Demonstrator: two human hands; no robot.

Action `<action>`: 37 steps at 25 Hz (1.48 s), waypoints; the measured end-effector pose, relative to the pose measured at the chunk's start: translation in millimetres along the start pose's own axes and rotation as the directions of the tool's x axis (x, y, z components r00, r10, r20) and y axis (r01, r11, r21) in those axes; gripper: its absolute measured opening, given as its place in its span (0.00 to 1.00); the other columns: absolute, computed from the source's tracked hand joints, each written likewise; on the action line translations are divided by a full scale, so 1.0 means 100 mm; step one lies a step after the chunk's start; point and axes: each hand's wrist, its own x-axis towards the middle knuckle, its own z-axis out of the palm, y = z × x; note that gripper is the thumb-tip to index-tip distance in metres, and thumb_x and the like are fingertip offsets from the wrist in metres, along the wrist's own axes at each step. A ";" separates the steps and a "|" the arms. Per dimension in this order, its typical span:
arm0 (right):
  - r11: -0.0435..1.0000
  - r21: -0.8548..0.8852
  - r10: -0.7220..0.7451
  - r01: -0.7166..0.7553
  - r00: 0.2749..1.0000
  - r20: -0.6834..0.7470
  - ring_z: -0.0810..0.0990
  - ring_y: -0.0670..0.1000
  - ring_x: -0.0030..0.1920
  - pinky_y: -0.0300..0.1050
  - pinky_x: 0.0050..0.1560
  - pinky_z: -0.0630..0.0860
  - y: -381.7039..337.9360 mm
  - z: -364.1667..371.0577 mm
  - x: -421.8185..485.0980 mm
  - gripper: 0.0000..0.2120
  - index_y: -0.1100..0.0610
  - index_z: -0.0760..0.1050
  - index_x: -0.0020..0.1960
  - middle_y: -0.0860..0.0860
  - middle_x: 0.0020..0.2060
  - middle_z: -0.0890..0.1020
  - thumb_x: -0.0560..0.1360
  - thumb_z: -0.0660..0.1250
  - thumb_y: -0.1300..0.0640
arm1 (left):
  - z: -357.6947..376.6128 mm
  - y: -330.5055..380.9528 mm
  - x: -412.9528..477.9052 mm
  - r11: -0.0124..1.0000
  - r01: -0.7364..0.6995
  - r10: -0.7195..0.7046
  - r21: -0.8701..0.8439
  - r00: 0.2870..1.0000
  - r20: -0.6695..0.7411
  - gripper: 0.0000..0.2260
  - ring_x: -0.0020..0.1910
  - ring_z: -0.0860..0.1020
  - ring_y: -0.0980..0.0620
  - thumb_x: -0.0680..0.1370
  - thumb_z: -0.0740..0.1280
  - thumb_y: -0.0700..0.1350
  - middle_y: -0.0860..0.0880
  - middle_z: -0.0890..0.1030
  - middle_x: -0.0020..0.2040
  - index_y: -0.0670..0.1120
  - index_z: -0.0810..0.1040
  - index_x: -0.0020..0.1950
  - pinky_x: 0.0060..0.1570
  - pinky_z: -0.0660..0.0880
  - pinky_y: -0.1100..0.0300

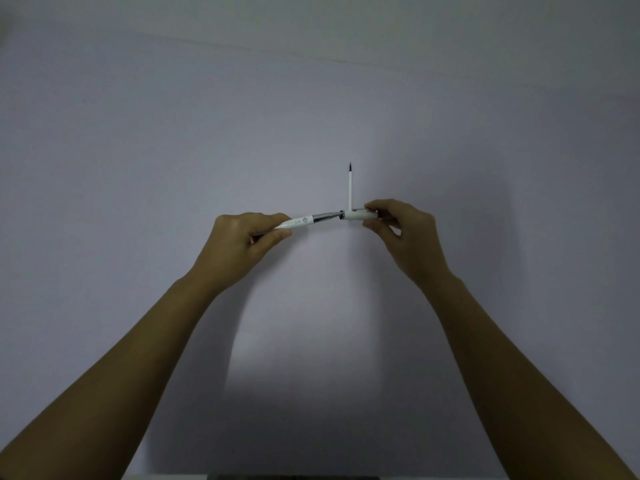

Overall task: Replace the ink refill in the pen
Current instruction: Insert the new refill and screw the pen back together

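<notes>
My left hand (239, 245) grips the white pen barrel (297, 222), which has a small printed mark and ends in a dark grey metal section pointing right. My right hand (403, 233) pinches the other white pen piece (355, 215), with a dark ring at its left end. The two pieces lie in one horizontal line, their ends almost touching. A thin white ink refill (350, 188) with a dark tip lies on the surface behind them, pointing away from me; its near end is hidden behind the right piece.
A plain pale grey-lilac surface (311, 116) fills the whole view. A dark strip (294, 477) shows at the bottom edge, between my forearms.
</notes>
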 end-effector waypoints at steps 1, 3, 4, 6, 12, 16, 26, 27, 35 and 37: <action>1.000 -0.002 -0.003 0.003 1.000 -0.003 0.80 0.48 0.43 0.27 0.49 0.74 0.00 0.00 0.00 0.10 0.61 0.78 0.53 0.48 0.44 0.80 0.72 0.70 0.61 | -0.01 0.00 0.00 1.000 -0.004 0.004 0.003 1.000 -0.006 0.10 0.29 0.73 0.50 0.75 0.69 0.43 0.44 0.80 0.31 0.45 0.81 0.55 0.32 0.67 0.65; 1.000 0.001 0.001 -0.001 1.000 -0.012 0.80 0.47 0.43 0.26 0.49 0.74 0.00 -0.02 0.00 0.10 0.61 0.78 0.53 0.47 0.44 0.80 0.72 0.70 0.61 | -0.01 0.00 0.00 1.000 -0.007 0.008 0.009 1.000 -0.011 0.10 0.28 0.74 0.48 0.75 0.69 0.42 0.45 0.80 0.31 0.45 0.81 0.55 0.32 0.66 0.66; 1.000 0.005 0.005 -0.005 1.000 -0.016 0.80 0.47 0.43 0.25 0.49 0.73 0.00 -0.02 0.01 0.10 0.61 0.78 0.53 0.47 0.44 0.80 0.72 0.70 0.61 | -0.01 0.01 0.00 1.000 -0.009 0.009 0.011 1.000 -0.008 0.10 0.28 0.73 0.49 0.75 0.69 0.43 0.45 0.80 0.31 0.45 0.81 0.55 0.32 0.66 0.67; 1.000 0.006 0.004 -0.003 1.000 -0.015 0.80 0.47 0.43 0.25 0.49 0.73 -0.01 -0.03 0.01 0.10 0.61 0.78 0.53 0.47 0.44 0.80 0.72 0.70 0.61 | -0.01 0.01 -0.01 1.000 -0.010 0.010 0.012 1.000 -0.002 0.10 0.28 0.73 0.51 0.75 0.69 0.43 0.46 0.79 0.31 0.46 0.81 0.55 0.33 0.66 0.68; 0.990 -0.068 -0.124 0.124 0.992 0.014 0.81 0.52 0.44 0.42 0.49 0.78 -0.05 -0.04 0.03 0.10 0.62 0.79 0.52 0.56 0.46 0.84 0.72 0.70 0.63 | -0.01 0.03 -0.01 1.000 -0.016 0.016 0.014 1.000 0.019 0.10 0.30 0.71 0.52 0.75 0.69 0.43 0.46 0.79 0.30 0.47 0.81 0.56 0.32 0.67 0.65; 0.977 -0.086 -0.190 0.193 0.981 0.034 0.79 0.47 0.44 0.35 0.49 0.74 -0.11 -0.04 0.06 0.09 0.62 0.79 0.52 0.56 0.46 0.85 0.72 0.70 0.63 | 0.00 0.06 0.00 1.000 -0.024 0.024 0.012 0.999 0.025 0.09 0.31 0.71 0.50 0.75 0.68 0.43 0.45 0.78 0.29 0.47 0.81 0.55 0.31 0.66 0.63; 0.976 -0.039 -0.208 0.212 0.974 0.094 0.80 0.56 0.39 0.47 0.42 0.74 -0.30 0.04 0.13 0.06 0.63 0.79 0.49 0.57 0.41 0.85 0.72 0.69 0.65 | -0.01 0.14 0.00 1.000 -0.006 0.007 0.011 1.000 -0.017 0.08 0.26 0.70 0.52 0.75 0.68 0.43 0.46 0.78 0.28 0.46 0.82 0.53 0.31 0.64 0.71; 0.976 -0.041 -0.208 0.214 0.971 0.118 0.80 0.56 0.39 0.46 0.41 0.73 -0.32 0.04 0.16 0.06 0.62 0.79 0.49 0.57 0.40 0.84 0.72 0.69 0.65 | -0.02 0.14 -0.01 1.000 -0.004 0.005 0.018 1.000 -0.019 0.08 0.26 0.71 0.50 0.75 0.68 0.44 0.46 0.78 0.28 0.46 0.82 0.53 0.31 0.64 0.70; 0.965 -0.085 -0.235 0.247 0.964 0.125 0.81 0.56 0.45 0.40 0.46 0.74 -0.33 -0.03 0.37 0.08 0.64 0.79 0.53 0.59 0.47 0.83 0.74 0.67 0.65 | 0.00 0.22 0.11 0.996 -0.009 0.002 0.084 0.997 0.081 0.07 0.33 0.74 0.51 0.74 0.68 0.43 0.45 0.81 0.36 0.45 0.83 0.49 0.36 0.74 0.56; 0.962 -0.069 -0.252 0.264 0.956 0.150 0.82 0.56 0.46 0.42 0.46 0.75 -0.34 -0.04 0.38 0.09 0.64 0.79 0.53 0.59 0.48 0.83 0.74 0.67 0.65 | 0.00 0.23 0.12 0.997 0.025 -0.032 0.073 0.995 0.093 0.08 0.36 0.76 0.51 0.73 0.69 0.42 0.44 0.81 0.41 0.45 0.83 0.52 0.39 0.75 0.55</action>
